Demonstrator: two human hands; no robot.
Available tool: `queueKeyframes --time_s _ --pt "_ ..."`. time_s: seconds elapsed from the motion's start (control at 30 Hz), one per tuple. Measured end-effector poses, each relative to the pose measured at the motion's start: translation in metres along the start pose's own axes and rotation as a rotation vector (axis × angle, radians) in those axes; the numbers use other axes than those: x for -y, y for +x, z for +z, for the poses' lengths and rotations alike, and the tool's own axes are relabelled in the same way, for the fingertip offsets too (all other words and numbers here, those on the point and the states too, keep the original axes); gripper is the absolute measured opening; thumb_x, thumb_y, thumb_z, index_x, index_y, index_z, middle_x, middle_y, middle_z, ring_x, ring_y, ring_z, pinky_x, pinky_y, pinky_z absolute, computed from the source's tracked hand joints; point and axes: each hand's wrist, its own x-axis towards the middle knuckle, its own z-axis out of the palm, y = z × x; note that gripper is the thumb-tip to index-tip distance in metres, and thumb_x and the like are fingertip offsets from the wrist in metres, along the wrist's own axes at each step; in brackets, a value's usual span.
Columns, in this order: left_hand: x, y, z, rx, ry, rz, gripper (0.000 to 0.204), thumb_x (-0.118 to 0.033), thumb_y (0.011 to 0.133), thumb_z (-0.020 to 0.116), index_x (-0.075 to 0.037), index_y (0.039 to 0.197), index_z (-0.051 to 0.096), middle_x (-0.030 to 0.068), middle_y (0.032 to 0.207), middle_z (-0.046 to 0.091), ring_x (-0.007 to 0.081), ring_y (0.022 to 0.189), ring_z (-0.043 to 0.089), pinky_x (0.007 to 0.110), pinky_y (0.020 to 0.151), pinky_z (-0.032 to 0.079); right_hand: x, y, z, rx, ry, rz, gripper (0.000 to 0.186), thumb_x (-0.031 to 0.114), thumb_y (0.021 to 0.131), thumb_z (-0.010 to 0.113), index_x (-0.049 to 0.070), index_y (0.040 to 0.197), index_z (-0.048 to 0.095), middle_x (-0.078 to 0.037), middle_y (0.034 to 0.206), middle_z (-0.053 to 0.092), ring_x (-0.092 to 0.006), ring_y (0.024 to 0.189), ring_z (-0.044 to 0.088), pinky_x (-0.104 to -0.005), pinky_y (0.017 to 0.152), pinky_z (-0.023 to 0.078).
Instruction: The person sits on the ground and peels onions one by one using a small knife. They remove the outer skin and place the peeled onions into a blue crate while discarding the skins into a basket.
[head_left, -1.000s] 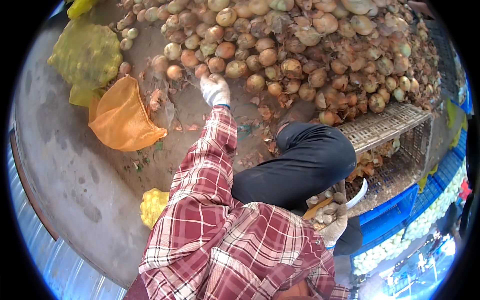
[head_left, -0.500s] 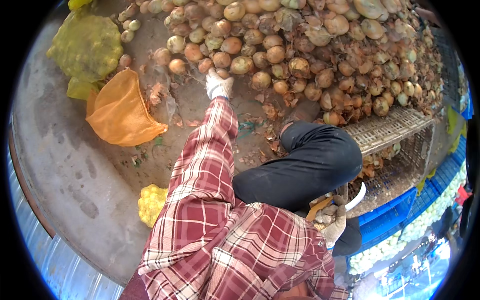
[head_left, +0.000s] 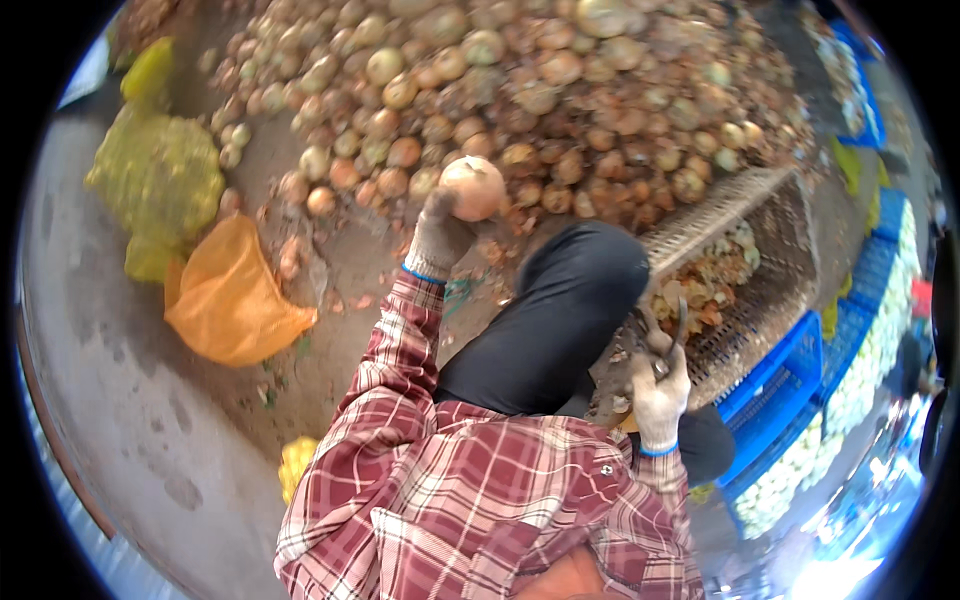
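My left hand [head_left: 440,240], in a soiled white knit glove, is closed around a large tan onion [head_left: 473,187] held up in front of the onion pile [head_left: 540,95]. My right hand [head_left: 660,398], gloved the same way, is beside my bent knee at the near end of a worn plastic crate [head_left: 715,205]. Its fingers are wrapped round a curved knife [head_left: 683,318], whose blade points away from me; the handle is mostly hidden by the hand. Onion pieces and skins [head_left: 708,285] lie inside the crate.
An orange mesh sack [head_left: 240,300] lies on the floor at left, by a full yellow-green mesh sack [head_left: 160,185]. Yellow mesh [head_left: 296,465] shows beside my left sleeve. Blue crates [head_left: 768,385] and pale produce [head_left: 790,500] line the right. Loose skins litter the floor.
My left hand has come up from the pile's edge with an onion in it. My right hand has moved forward with the knife, toward the crate. The view has also shifted.
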Motion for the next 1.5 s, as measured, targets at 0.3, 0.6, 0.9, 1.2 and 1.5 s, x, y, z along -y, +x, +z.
queueKeyframes --time_s 0.3,0.6,0.9,1.2,1.5 --pt "0.093 0.026 0.254 0.496 0.387 -0.067 0.084 -0.031 0.065 0.086 -0.003 0.133 0.043 0.0115 0.119 0.059 0.0242 0.108 0.061 0.038 0.090 0.054 0.075 0.071 -0.086 -0.321 -0.530 -0.727 0.028 0.012 0.077 0.070 0.007 0.102 0.059 -0.012 0.070 0.064 -0.0319 0.061 0.064 -0.0411 0.055 0.051" --pt "0.197 0.012 0.337 0.637 0.708 -0.177 0.075 -0.022 0.064 0.088 -0.004 0.125 0.048 0.0090 0.117 0.058 0.0176 0.104 0.060 0.032 0.088 0.053 0.017 0.053 -0.183 -0.364 -0.643 -0.351 0.018 0.017 0.080 0.066 0.009 0.095 0.058 -0.013 0.061 0.062 -0.0331 0.057 0.064 -0.0429 0.053 0.052" --pt "0.238 0.025 0.331 0.675 0.447 -0.415 0.060 -0.034 0.077 0.079 -0.003 0.120 0.051 0.0072 0.107 0.060 0.0172 0.094 0.061 0.031 0.084 0.052 -0.048 0.074 -0.197 -0.353 -0.652 -0.225 0.016 0.017 0.079 0.066 0.011 0.091 0.057 -0.013 0.059 0.060 -0.0343 0.056 0.063 -0.0451 0.051 0.051" --pt "0.238 0.034 0.324 0.648 0.867 -0.436 0.059 -0.028 0.075 0.076 -0.005 0.123 0.051 0.0083 0.105 0.060 0.0139 0.087 0.062 0.027 0.066 0.055 -0.061 0.094 -0.187 -0.300 -0.604 -0.150 0.016 0.024 0.084 0.061 0.009 0.088 0.056 -0.017 0.066 0.065 -0.0347 0.060 0.067 -0.0454 0.057 0.054" --pt "0.224 0.041 0.340 0.625 0.703 -0.215 0.085 -0.022 0.060 0.084 -0.004 0.133 0.046 0.0072 0.121 0.057 0.0178 0.111 0.056 0.032 0.098 0.046 -0.079 0.099 -0.178 -0.005 0.644 0.473 0.037 0.033 0.094 0.053 0.001 0.110 0.060 -0.014 0.089 0.068 -0.0224 0.077 0.064 -0.0326 0.069 0.053"
